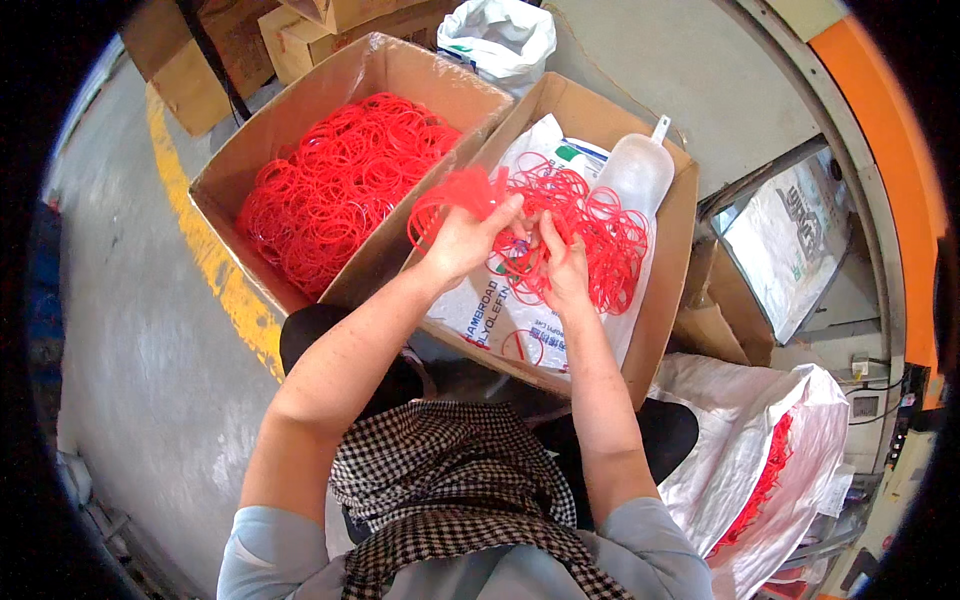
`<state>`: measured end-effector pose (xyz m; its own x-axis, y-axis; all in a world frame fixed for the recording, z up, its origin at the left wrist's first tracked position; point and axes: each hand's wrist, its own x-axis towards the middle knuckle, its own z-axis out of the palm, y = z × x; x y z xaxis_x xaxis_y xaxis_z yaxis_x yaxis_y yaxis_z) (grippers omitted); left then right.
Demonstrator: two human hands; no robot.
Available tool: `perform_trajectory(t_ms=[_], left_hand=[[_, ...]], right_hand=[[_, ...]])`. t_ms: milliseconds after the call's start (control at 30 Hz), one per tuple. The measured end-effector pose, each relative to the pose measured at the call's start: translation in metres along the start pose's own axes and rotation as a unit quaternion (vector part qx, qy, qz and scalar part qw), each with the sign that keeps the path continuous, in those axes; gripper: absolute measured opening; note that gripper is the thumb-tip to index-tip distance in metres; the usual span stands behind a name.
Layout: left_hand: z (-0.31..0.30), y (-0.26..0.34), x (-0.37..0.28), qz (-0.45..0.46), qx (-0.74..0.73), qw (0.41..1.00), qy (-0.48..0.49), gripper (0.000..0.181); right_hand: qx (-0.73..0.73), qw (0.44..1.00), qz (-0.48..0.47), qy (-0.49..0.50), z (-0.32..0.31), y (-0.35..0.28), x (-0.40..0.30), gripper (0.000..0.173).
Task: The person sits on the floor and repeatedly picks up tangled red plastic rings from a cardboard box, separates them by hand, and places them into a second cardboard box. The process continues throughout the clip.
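Observation:
My left hand (469, 236) holds a bunch of red plastic rings (448, 199), which fan out to the left of its fingers. Close beside it, my right hand (564, 266) has its thumb and fingertips closed on red rings. Around and behind the right hand lies a loose pile of red rings (619, 259) on a white printed sack (480, 307) inside a cardboard box (670, 300). A translucent plastic scoop (636, 169) lies in the far right part of that box. Some fingertips are hidden among the rings.
To the left stands a second cardboard box (232, 161) heaped with red rings (352, 176). A white plastic bag (499, 37) stands behind the boxes. At the lower right, a white woven sack (795, 480) holds red pieces. A yellow line (202, 247) marks the floor at left.

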<state>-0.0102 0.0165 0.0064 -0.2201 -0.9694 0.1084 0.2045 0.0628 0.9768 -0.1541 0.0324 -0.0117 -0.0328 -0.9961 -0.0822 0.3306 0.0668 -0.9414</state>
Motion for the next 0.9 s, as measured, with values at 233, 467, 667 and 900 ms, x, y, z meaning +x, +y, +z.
perform_trajectory(t_ms=[233,467,667,900], left_hand=[[-0.037,0.033,0.011,-0.170,0.227,0.952,-0.118,0.020],[-0.031,0.039,-0.006,-0.042,0.533,0.828,-0.169,0.030],[-0.100,0.039,0.062,-0.143,0.478,0.866,0.035,0.038],[-0.275,-0.008,0.166,-0.252,0.123,0.925,0.256,0.039]], right_hand=[[-0.656,0.709,-0.249,-0.065,-0.029,-0.017,0.001,0.019],[-0.777,0.561,-0.064,-0.278,-0.052,-0.021,0.005,0.020],[-0.786,0.541,0.097,-0.283,-0.132,0.021,0.015,0.033],[-0.791,0.542,0.075,-0.275,-0.145,0.131,-0.018,0.024]])
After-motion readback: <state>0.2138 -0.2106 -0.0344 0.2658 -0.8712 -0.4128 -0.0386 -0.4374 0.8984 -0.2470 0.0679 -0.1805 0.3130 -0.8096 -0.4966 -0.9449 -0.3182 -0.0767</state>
